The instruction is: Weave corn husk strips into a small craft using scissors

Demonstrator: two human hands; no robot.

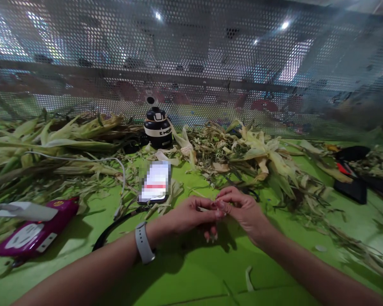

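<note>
My left hand (194,214), with a grey watch (144,243) on its wrist, is closed in a pinch above the green table (185,272). Between its thumb and fingers shows a thin pale strip (203,209), perhaps corn husk. Against its fingertips press those of my right hand (242,210), also closed in a pinch; whatever they grip there is too small to make out. Just beyond the left hand lies a phone (155,180) with its screen lit. Dry corn husks (258,155) are heaped behind the right hand.
A magenta power strip (35,233) with a white plug sits at the left, its cable nearby. Long husks (67,144) cover the back left. A dark bottle (158,129) stands before a perforated metal screen (194,63). Black objects (351,182) lie at the right.
</note>
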